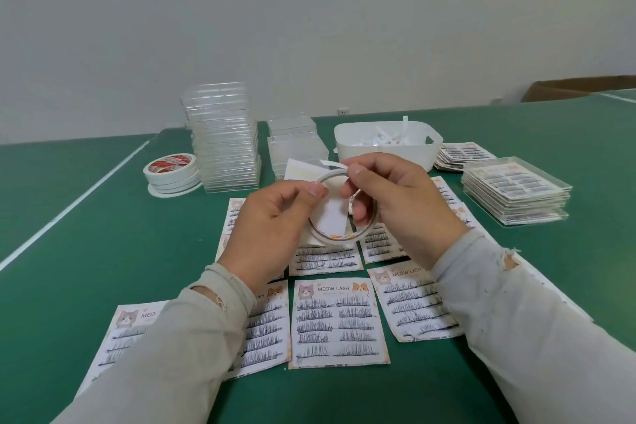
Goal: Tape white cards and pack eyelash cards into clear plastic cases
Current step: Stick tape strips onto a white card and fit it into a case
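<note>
Above the table's middle, my right hand (389, 203) grips a thin roll of double-sided tape (344, 237), its thumb pinching the loose white tape end near the roll's top. My left hand (275, 224) pinches a white card (332, 220) held upright behind the roll. A second white card (303, 170) shows behind my fingers. Several "MEOW LASH" eyelash cards (335, 320) lie flat on the green table (103, 251) beneath my hands. Tall stacks of empty clear plastic cases (223, 138) stand at the back.
A stack of tape rolls (172, 172) sits back left. A shorter case stack (296, 144) stands mid-back. A white bin of paper strips (385, 144) is behind my right hand. Packed cases (516, 193) and loose eyelash cards (461, 155) lie at right.
</note>
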A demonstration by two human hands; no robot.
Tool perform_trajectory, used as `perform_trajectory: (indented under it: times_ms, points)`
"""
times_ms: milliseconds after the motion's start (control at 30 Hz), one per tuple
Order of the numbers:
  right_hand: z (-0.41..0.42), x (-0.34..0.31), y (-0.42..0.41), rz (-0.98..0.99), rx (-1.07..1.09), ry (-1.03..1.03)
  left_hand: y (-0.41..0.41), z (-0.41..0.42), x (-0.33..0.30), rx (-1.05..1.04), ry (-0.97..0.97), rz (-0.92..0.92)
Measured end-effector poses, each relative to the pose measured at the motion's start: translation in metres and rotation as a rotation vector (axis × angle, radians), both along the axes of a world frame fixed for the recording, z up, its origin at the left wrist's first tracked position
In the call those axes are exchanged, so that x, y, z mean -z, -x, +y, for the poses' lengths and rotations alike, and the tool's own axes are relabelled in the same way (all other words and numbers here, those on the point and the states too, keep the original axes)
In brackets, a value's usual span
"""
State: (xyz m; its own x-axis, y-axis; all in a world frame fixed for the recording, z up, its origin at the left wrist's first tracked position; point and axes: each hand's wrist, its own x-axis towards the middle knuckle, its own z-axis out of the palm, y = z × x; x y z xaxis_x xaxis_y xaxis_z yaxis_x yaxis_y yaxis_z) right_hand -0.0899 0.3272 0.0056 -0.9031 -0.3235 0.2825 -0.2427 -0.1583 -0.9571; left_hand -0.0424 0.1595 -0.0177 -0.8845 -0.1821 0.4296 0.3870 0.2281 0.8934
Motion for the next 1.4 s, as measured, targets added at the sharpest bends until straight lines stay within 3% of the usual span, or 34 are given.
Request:
perform_trajectory:
  times_ms: [133,267,433,600,1033,1400]
  points:
    - [0.009,-0.005,0.003,-0.160,-0.129,0.100,-0.001,-0.001,-0.001,-0.017,-0.033,-0.015]
    - [0.014,-0.007,0.003,-0.239,-0.248,0.034,-0.001,-0.003,0.002,-0.043,0.057,-0.029]
    - [0.015,-0.009,0.000,-0.137,-0.203,-0.153,0.000,-0.002,0.008,0.086,0.035,-0.047]
    - [0.012,-0.011,-0.006,-0.026,-0.070,-0.282,0.002,0.001,0.010,0.038,0.030,-0.068]
    - [0.005,-0.004,-0.006,0.224,0.057,-0.343,-0.001,0.011,0.009,0.110,-0.035,-0.052]
    - [0.005,-0.005,-0.005,0.185,0.103,-0.375,-0.004,0.014,0.007,0.143,-0.044,-0.039]
